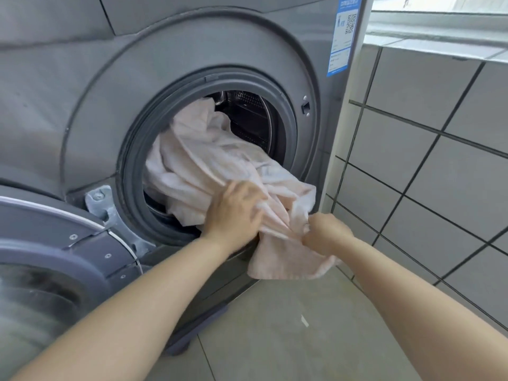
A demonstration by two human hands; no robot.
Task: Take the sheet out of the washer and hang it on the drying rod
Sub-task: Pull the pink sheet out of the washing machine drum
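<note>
Sheet half out of washer drum, soft, likely damp-heavy. Your left hand and right hand both clutch bunched fabric. Regrip nearer drum mouth, avoid snagging gasket.

Soft, crumpled pale cloth sheet; matt grey metal washer; perforated shiny steel drum; smooth glazed wall tiles.

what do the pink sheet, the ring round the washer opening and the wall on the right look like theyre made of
The pale pink sheet looks like soft woven cloth, matte: it bunches and creases where the left hand and right hand grip it. The dark grey door ring looks like rubber, dull and ribbed, though moulded plastic is possible. The grey wall tiles look like glazed ceramic, smooth with dark grout lines.
</note>
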